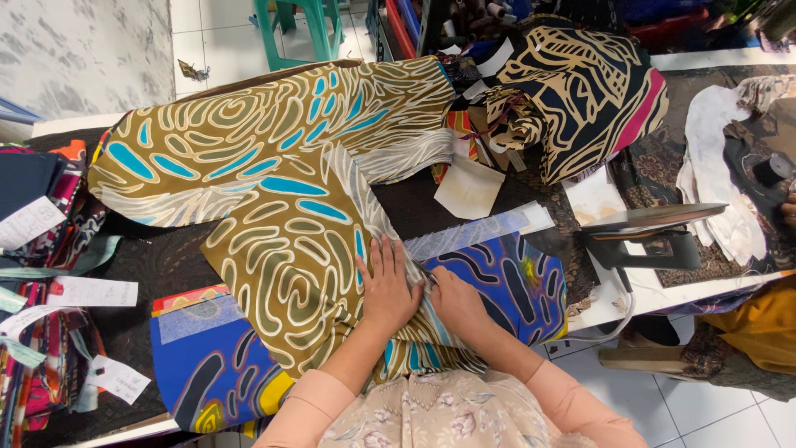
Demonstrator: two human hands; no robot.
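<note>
Left hand point(387, 286) lies flat, fingers spread, on olive swirl-patterned cloth point(282, 207) — right hand point(454, 300) pinches its edge; loosened pressure could let it slip.

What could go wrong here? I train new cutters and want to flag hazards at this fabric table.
The left hand presses flat on the olive swirl-patterned fabric right beside the right hand, which seems to work a small tool at the fabric's edge; its fingers could get nicked. The olive fabric overlaps the blue patterned fabric, so the lower layer might be caught too. Loose paper tags nearby could be swept off.
</note>
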